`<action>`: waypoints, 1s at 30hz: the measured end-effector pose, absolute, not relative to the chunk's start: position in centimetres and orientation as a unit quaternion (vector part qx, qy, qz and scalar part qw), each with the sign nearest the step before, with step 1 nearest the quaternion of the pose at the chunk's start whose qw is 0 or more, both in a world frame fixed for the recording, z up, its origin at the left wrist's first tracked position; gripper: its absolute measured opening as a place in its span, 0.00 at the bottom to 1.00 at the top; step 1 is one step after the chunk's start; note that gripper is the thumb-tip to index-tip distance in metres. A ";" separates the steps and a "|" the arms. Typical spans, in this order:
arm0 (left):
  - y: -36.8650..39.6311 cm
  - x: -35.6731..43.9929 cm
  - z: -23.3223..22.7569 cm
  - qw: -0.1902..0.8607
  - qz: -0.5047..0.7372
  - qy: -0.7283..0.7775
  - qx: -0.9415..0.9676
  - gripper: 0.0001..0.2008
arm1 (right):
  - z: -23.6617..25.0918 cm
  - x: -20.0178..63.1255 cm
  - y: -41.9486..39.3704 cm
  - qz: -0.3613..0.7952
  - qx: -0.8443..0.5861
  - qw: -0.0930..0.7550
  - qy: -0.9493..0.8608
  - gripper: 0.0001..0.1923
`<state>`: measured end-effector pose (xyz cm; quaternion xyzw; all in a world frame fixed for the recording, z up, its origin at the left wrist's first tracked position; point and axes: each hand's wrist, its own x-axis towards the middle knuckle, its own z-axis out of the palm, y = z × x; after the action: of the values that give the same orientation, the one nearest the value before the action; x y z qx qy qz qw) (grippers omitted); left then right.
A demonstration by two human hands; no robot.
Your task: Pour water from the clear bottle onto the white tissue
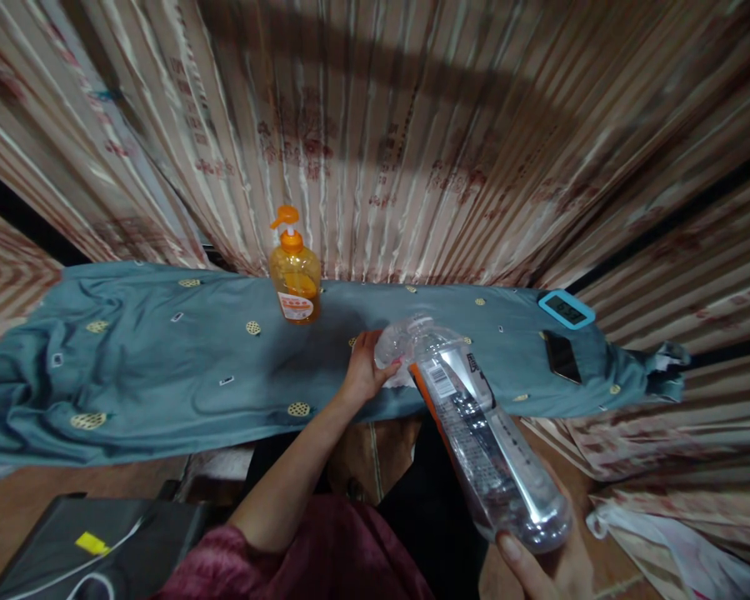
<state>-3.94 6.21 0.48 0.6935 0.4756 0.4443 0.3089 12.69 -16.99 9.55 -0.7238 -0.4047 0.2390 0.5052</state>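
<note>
My right hand (547, 567) grips the base of a clear plastic bottle (481, 433) with an orange-edged label, tilted so its neck points away toward the table. My left hand (366, 367) reaches forward over the teal cloth (162, 367) and closes around the bottle's neck and cap end, next to something pale and crumpled that I cannot make out. An orange pump bottle of liquid (294, 275) stands upright on the cloth, behind and to the left of my left hand.
The teal patterned cloth covers a long narrow surface in front of striped curtains (412, 125). At its right end lie a blue-framed digital device (566, 309) and a dark phone (561, 356). A black case with a white cable (93, 550) sits at lower left.
</note>
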 end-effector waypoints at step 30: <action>6.2 -3.9 0.8 0.308 0.443 0.481 0.691 0.23 | 10.0 12.5 -17.0 0.249 -0.735 0.503 -0.381 0.46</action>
<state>-3.85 6.18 0.77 0.6907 0.4815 0.4429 0.3081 12.50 -17.03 9.99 -0.7347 -0.3812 0.2493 0.5028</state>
